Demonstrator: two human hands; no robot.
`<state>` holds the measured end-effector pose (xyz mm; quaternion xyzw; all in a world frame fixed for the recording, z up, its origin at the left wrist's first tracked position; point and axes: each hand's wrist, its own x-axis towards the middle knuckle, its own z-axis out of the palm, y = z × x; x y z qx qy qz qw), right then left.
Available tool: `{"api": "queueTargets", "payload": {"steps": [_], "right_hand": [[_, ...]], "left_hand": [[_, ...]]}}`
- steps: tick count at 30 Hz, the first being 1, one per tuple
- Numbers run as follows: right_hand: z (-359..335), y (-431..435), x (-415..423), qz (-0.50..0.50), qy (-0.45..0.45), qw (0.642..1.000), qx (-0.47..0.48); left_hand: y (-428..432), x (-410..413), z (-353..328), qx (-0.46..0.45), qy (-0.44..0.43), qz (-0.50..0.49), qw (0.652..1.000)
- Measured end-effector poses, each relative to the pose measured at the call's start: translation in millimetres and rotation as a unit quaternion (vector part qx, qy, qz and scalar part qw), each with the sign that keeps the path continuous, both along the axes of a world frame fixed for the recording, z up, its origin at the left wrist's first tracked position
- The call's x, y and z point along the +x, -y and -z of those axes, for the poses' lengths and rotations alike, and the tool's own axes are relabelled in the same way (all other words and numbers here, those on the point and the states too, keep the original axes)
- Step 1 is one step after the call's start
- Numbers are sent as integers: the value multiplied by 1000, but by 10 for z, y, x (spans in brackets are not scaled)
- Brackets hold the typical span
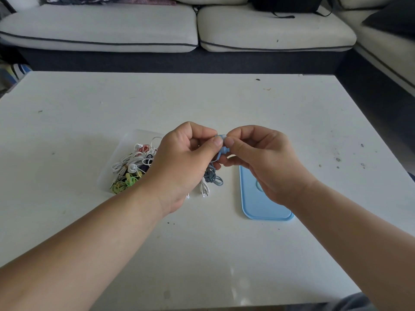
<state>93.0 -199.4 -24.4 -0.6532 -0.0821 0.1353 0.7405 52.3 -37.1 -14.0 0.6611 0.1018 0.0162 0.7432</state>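
Both hands meet above the middle of the white table (224,104). My left hand (186,158) and my right hand (258,158) each pinch the blue earbuds (221,140) between thumb and forefinger. The earbuds' blue-grey cable (213,177) hangs down in a tangled bundle onto the table under the hands. A white cable end (204,190) lies beside it. Left of my left hand stands a clear plastic box (125,142) holding several tangled earphones (132,167) in white, red, green and dark colours.
A light blue lid (256,205) lies flat on the table under my right wrist. A pale sofa (101,30) with dark piping runs along the far side, with a dark bag (285,5) on it. Small dark specks dot the table's right part.
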Motion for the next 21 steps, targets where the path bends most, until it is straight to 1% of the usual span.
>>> {"api": "queueTargets", "payload": {"steps": [3,7,11,14,21], "right_hand": [[1,-15,-9,22,3,1000,-9],[-8,-40,-38,19,4,1000,-5],[-41,-35,-50,-5,-56,997,44],[-72,-10,-27,-3,-94,994,64],[-41,-1,-16,-21,-60,998,31]], "left_hand": [[10,0,0,9,-2,-4,1000],[-3,11,-2,15,1,-14,1000],[-13,17,-10,15,0,-15,1000],[-2,23,-8,5,-2,-13,1000],[-25,23,16,18,-5,-10,1000]]}}
